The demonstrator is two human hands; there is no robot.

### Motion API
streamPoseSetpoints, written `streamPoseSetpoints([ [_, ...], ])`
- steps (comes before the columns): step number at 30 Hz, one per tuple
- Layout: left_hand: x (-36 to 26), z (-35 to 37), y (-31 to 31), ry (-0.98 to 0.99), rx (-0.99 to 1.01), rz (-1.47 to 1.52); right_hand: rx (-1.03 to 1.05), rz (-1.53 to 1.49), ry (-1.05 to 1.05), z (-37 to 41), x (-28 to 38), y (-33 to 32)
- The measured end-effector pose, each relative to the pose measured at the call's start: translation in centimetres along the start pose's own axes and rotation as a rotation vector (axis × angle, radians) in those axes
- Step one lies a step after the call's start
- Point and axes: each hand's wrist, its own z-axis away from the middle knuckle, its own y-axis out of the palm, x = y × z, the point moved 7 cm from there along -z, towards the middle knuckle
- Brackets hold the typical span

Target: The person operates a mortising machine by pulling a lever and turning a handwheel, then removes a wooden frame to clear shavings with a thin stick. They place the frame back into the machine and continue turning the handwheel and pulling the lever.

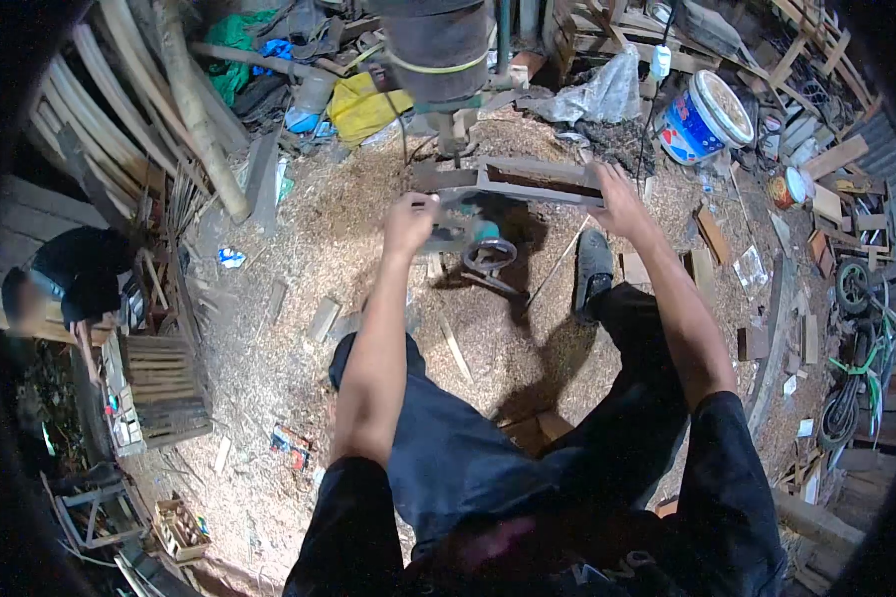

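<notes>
A long wooden piece (543, 191) with a dark recess along its top lies across the machine in front of me. My right hand (617, 202) is closed around its right end, the thumb up. My left hand (409, 224) is at the machine's left side with its fingers curled; what they hold, if anything, is not clear. Below the wooden piece is the machine's round handwheel (490, 255), beside a green metal part (486, 230). Above stands the machine's dark drum-shaped body (436, 55) with a yellow band.
Wood shavings (259, 289) and offcuts cover the floor. A white-and-blue bucket (705, 119) and a yellow sack (366, 107) stand beyond the machine. To the left, another person (80, 269) bends by a slatted wooden crate (164, 388). A small bike (851, 348) is at right.
</notes>
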Motion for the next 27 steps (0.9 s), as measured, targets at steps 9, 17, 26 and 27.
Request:
streamPoseSetpoints([
  [9,2.0,-1.9,9.2,0.073,0.054,-0.238,0.164,-0.200,0.032,-3.8,-5.3,3.9],
  [17,3.1,-2.6,9.4,0.039,0.093,-0.232,0.243,-0.249,0.169,-2.4,-10.4,9.3],
  [26,1.2,-1.2,7.8,0.027,0.217,-0.247,0.244,-0.222,0.240,-3.6,-10.1,9.0],
  [27,2.1,-1.4,7.9,0.038,0.218,-0.236,0.235,-0.215,0.241,-3.7,-9.8,8.6],
])
